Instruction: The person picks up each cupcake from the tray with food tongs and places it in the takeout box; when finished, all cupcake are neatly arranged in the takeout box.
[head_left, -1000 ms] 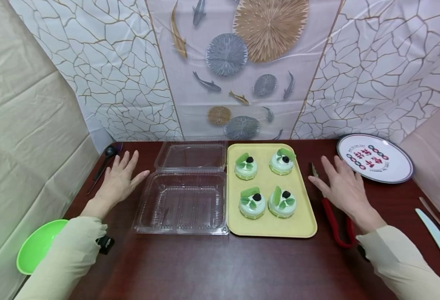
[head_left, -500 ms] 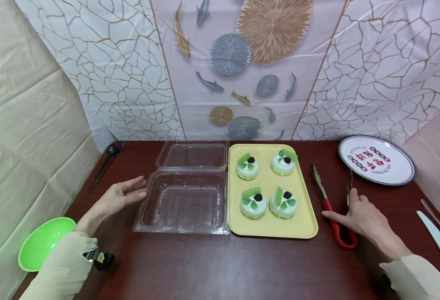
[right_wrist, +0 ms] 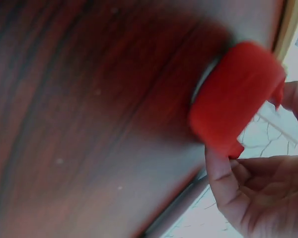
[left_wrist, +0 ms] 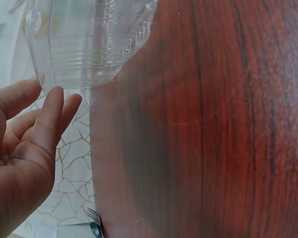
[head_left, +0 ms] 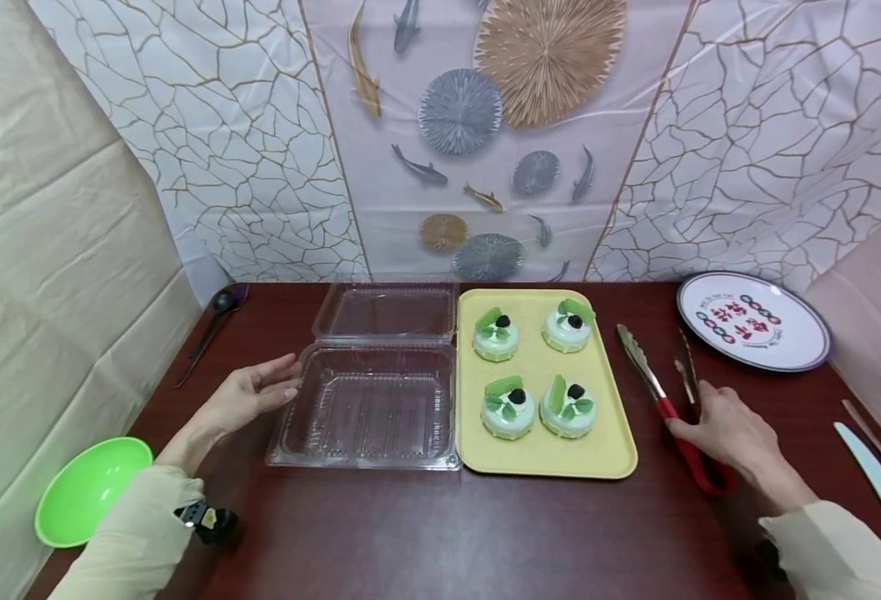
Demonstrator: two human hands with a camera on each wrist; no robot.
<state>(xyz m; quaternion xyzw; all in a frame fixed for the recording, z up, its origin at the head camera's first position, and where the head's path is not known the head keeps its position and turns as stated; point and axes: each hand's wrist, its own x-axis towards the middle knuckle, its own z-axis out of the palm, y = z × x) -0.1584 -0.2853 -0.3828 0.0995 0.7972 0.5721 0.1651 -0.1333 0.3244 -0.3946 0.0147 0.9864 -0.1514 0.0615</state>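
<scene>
My right hand [head_left: 733,429] grips the red-handled tongs [head_left: 646,362] by both handles, thumb on one side and fingers on the other. Their metal jaws spread apart on the far side of the hand. In the right wrist view the red handle end [right_wrist: 238,94] shows blurred between thumb and fingers. My left hand [head_left: 248,396] is at the left edge of a clear plastic box [head_left: 380,404], whose hinged lid lies open behind it. In the left wrist view the straight fingertips are right at the box rim. Beside the box, a yellow tray [head_left: 530,454] bears several green-and-white cakes [head_left: 568,408].
A printed white plate [head_left: 755,321] stands at the back right, a pale knife [head_left: 875,475] at the right edge. Black spoon-like utensils [head_left: 215,321] lie at the back left. A green bowl [head_left: 91,492] is by the left sleeve.
Both hands have come down from hovering, palms down. The right hand has taken hold of the tongs and shifted them slightly. My left hand has moved to the box's left edge.
</scene>
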